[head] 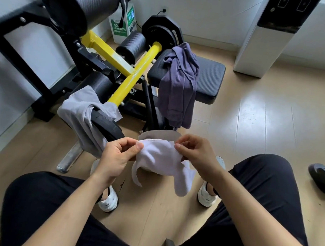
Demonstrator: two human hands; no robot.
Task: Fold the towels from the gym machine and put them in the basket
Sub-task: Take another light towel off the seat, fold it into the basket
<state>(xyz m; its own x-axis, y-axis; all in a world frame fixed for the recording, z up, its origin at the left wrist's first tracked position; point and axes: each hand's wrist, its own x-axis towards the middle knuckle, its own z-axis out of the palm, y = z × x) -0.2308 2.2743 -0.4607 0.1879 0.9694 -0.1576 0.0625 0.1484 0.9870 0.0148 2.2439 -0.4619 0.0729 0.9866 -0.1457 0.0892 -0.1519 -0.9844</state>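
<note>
Head view looks down over the person's knees at a white towel (160, 158) held up in the near middle of the scene; the left hand (117, 156) pinches its upper left edge between thumb and curled forefinger, the other fingers tucked into the palm; the right hand (196, 156) pinches the upper right edge the same way, fingers bent close together; the cloth sags between the two hands and its loose ends hang down toward the floor (258, 123). Just beyond the towel, partly hidden by it, the curved rim of the basket (159, 135) shows; what lies inside cannot be told. Farther off stands the machine (134, 74) with its yellow bars and black rollers; a grey towel (78, 112) is draped over a black pad at its near left end; a purple towel (179, 84) hangs crumpled over the left edge of the black seat (210, 77), its lower part trailing down beside the frame. A weight plate (163, 30) sits at the far end of the yellow bar. Two white shoes (207, 195) rest on the floor below the hands, one on each side.
</note>
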